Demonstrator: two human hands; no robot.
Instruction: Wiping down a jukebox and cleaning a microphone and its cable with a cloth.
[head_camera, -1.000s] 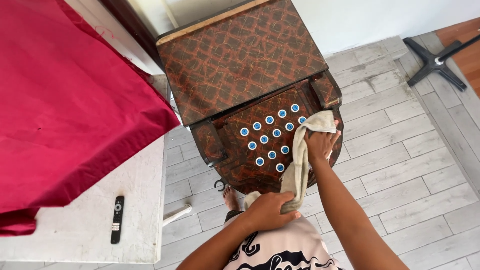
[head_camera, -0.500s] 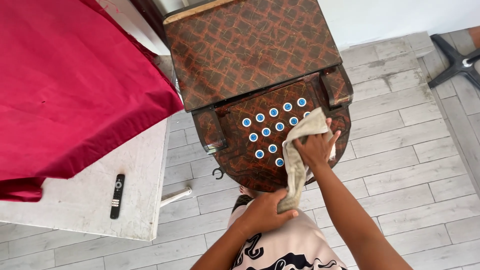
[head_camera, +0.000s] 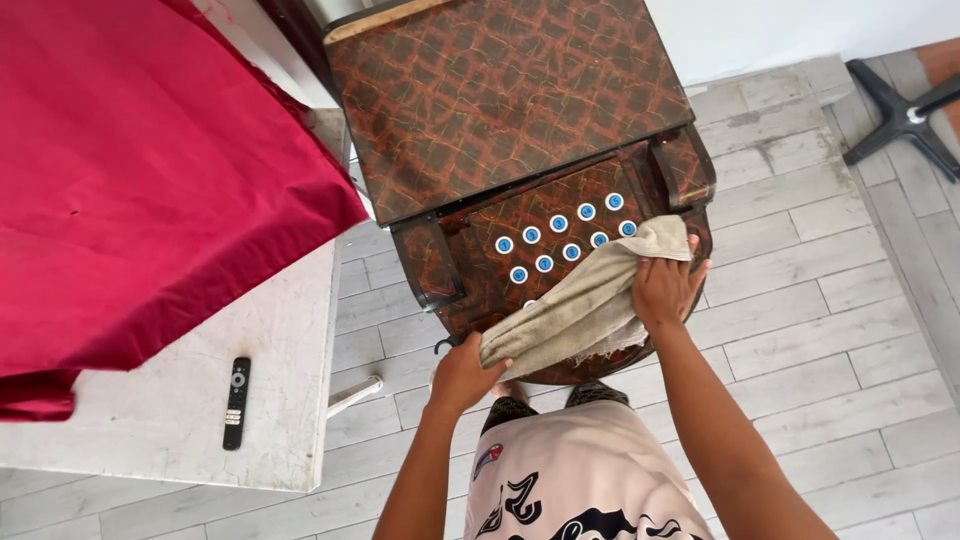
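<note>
— Two hands on one cloth, is that what you've got?

— Yes. I see my left hand (head_camera: 462, 372) closed around the lower end of a beige towel (head_camera: 585, 305), near the front edge of the chair seat. My right hand (head_camera: 665, 288) is clamped on the upper end, fingers spread a little and pressing the towel down onto the seat.

— Which chair?

— An armchair (head_camera: 500, 95) covered in brown, crackle-patterned upholstery. Its seat (head_camera: 490, 275) is studded with round blue-and-white buttons (head_camera: 558, 223) in rows; the towel lies stretched diagonally across the right part of that seat, covering some of the buttons. The top corner of the towel sits just beside the right armrest (head_camera: 685, 165).

— Anything else around?

— To my left a white counter (head_camera: 150, 420) carries a red cloth (head_camera: 130, 170) draped over most of it, and a black remote control (head_camera: 236, 402) lies on the bare part near the front edge. The floor (head_camera: 820, 300) is pale grey plank tile, and the black foot of an office chair base (head_camera: 900, 115) shows at the far right. I can see my own patterned shirt (head_camera: 575, 480) at the bottom.
</note>
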